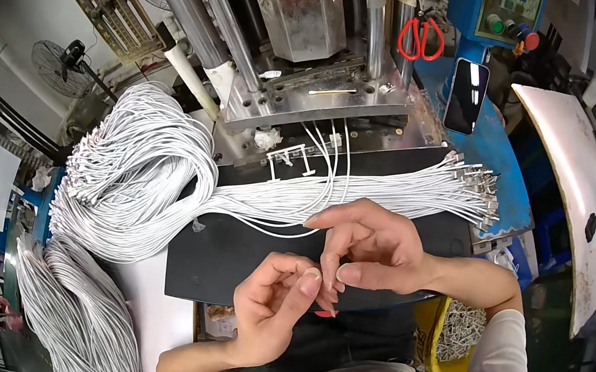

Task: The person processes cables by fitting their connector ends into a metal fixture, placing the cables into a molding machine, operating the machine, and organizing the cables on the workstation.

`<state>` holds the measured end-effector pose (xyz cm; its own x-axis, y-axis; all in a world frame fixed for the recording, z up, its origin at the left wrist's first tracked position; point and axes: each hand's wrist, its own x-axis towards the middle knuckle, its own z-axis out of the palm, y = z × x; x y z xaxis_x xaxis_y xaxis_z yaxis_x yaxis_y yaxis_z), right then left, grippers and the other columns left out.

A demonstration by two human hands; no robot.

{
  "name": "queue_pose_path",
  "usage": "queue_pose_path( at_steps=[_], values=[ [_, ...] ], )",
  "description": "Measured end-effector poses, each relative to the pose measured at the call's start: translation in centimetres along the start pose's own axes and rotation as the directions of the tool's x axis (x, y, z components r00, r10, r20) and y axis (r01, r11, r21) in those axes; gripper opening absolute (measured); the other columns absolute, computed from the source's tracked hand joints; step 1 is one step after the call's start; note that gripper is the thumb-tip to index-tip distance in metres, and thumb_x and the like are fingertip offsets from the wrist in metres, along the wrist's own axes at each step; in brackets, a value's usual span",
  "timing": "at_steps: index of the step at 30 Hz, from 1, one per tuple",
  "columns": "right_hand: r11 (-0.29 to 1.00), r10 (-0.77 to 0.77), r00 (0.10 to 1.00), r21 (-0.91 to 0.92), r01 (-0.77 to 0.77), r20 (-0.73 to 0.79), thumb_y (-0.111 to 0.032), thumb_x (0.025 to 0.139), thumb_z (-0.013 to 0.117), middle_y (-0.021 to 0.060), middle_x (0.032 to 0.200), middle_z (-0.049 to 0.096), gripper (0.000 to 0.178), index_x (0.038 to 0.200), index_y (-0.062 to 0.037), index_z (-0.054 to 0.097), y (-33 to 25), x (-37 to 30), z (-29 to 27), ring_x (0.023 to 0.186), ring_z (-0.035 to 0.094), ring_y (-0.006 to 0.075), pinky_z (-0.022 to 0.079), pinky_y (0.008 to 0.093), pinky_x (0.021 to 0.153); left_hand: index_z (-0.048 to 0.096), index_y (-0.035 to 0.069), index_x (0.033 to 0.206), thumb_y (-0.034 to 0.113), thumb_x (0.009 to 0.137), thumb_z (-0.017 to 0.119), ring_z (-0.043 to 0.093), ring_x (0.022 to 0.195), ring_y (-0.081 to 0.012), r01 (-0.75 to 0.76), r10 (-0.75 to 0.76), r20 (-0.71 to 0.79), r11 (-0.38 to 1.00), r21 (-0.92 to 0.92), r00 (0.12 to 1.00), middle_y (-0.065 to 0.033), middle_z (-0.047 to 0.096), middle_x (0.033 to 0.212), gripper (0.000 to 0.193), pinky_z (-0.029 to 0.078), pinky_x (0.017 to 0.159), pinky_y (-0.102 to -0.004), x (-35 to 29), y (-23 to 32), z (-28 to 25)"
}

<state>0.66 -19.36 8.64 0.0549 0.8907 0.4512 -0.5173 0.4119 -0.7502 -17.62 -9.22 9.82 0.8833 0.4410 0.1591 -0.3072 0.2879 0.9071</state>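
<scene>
The left hand (267, 307) and right hand (390, 255) are half-curled; whether either pinches anything, I cannot tell. Beyond them, white cables (391, 188) stretch left-to-right, tips (485, 196) pointing right.

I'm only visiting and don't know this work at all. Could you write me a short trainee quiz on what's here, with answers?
1. Choose one: what colour is the container of small pale pieces below the right forearm?
A) red
B) yellow
C) green

2. True or false: the left hand and right hand are both on the smartphone.

3. Fill in the blank: the long stretch of white cables ends in a cluster of connectors on the person's ____ side.

Key: 1. B, yellow. 2. False; the phone lies well beyond both hands. 3. right.
</scene>
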Motion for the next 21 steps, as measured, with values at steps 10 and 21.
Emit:
queue_pose_path(
  at_steps=[10, 21],
  values=[
    [0.962, -0.198, 0.980, -0.194, 0.192, -0.011, 0.013, 0.093, 0.062, 0.0167, 0.100, 0.071, 0.062, 0.149, 0.0100, 0.036, 0.5, -0.6, 0.2, 0.091, 0.070, 0.0218, 0.055, 0.0324, 0.077, 0.057, -0.005, 0.114, -0.002, 0.099, 0.062, 0.070, 0.085, -0.0246, -0.347, 0.312, 0.157, 0.888, 0.301, 0.937, -0.0182, 0.069, 0.101, 0.015, 0.060, 0.075, -0.0326, -0.9, 0.9, 0.1],
    [0.927, -0.229, 0.974, -0.305, 0.217, -0.002, 0.011, 0.091, 0.070, 0.0154, 0.101, 0.076, 0.067, 0.149, 0.0110, 0.036, -0.2, -0.8, -0.2, 0.095, 0.074, 0.0223, 0.055, 0.0321, 0.080, 0.053, 0.002, 0.097, 0.012, 0.100, 0.067, 0.059, 0.062, -0.0274, -0.491, 0.489, -0.046, 0.869, -0.054, 0.871, -0.0230, 0.060, 0.099, 0.017, 0.055, 0.052, -0.0416, -4.2, 2.1, 6.3]
  ],
)
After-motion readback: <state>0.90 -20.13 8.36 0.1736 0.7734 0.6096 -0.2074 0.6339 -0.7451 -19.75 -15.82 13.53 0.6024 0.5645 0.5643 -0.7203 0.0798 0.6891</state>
